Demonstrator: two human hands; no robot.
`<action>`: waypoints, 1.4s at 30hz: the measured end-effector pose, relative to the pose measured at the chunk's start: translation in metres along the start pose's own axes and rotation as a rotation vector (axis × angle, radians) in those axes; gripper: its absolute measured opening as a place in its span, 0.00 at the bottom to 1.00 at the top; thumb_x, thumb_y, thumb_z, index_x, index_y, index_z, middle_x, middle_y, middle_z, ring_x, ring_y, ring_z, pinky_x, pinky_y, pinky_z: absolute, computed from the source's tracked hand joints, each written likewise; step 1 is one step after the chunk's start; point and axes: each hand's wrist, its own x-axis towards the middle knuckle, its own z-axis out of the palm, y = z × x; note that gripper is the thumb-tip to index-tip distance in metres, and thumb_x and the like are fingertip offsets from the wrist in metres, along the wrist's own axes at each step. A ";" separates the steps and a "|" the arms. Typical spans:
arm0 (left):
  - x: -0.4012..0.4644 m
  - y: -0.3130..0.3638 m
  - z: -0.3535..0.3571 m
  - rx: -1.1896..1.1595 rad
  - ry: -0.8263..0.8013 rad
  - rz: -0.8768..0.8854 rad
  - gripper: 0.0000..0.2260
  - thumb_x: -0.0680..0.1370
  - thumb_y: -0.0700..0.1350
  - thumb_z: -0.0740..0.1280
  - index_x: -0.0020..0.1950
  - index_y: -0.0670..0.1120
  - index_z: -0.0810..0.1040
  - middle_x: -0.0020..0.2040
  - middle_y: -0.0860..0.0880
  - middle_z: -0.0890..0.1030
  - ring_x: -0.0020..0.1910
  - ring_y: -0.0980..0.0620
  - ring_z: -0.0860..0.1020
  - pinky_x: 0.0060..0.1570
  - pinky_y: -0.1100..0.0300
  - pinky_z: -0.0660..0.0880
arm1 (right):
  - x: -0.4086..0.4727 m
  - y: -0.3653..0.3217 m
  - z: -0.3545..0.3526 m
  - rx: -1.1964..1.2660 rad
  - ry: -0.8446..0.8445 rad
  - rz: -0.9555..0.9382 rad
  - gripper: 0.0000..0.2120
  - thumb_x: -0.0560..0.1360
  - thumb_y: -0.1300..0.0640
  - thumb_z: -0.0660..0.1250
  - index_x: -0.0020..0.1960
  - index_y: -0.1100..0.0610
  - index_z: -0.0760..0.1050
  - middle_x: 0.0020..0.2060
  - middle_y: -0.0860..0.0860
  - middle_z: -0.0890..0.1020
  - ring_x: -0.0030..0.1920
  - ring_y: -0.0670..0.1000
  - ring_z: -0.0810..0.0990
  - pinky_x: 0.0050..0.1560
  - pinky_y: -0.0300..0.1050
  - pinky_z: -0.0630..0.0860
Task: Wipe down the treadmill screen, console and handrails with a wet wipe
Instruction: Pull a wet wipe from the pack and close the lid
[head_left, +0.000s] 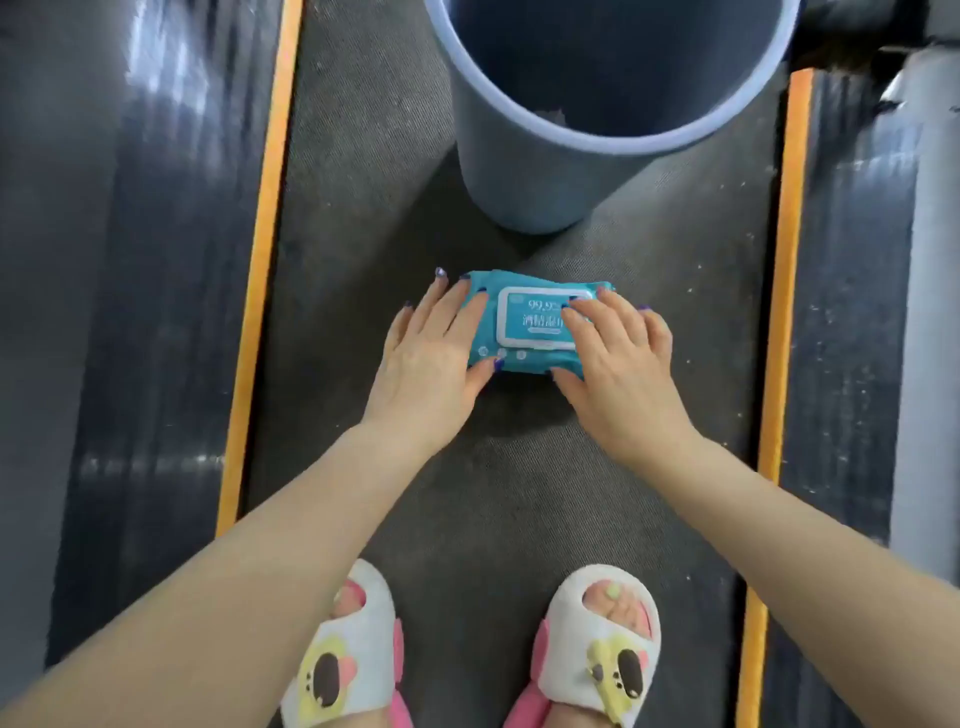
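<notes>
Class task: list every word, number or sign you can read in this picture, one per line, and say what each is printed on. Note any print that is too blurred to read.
"99.9": top line on the white-framed lid of the teal wipes pack; what follows it is hidden by the right hand.
Second line on the lid: Chinese characters, too blurred to read with certainty.
Small round icons on the pack's near edge: unreadable.
Bucket, treadmill belt, slippers: no text.
</notes>
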 end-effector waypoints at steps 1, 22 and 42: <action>0.006 -0.003 0.010 0.000 0.002 0.008 0.30 0.82 0.50 0.65 0.81 0.48 0.57 0.81 0.48 0.57 0.81 0.49 0.50 0.76 0.52 0.45 | 0.004 0.003 0.010 0.002 0.009 -0.009 0.27 0.73 0.53 0.74 0.68 0.62 0.73 0.67 0.58 0.75 0.73 0.62 0.67 0.72 0.64 0.58; 0.024 -0.050 0.079 -0.049 0.092 0.239 0.33 0.80 0.54 0.62 0.81 0.45 0.53 0.81 0.50 0.52 0.81 0.53 0.48 0.79 0.47 0.44 | 0.064 0.035 0.028 0.285 0.286 0.094 0.19 0.79 0.42 0.59 0.46 0.53 0.84 0.42 0.47 0.83 0.58 0.54 0.79 0.70 0.58 0.55; 0.064 -0.034 0.064 -0.013 0.193 0.324 0.26 0.79 0.57 0.59 0.74 0.46 0.72 0.78 0.49 0.65 0.81 0.47 0.52 0.78 0.41 0.44 | 0.043 0.017 0.047 0.171 0.379 0.019 0.04 0.72 0.57 0.71 0.41 0.53 0.84 0.39 0.52 0.76 0.42 0.57 0.73 0.48 0.44 0.56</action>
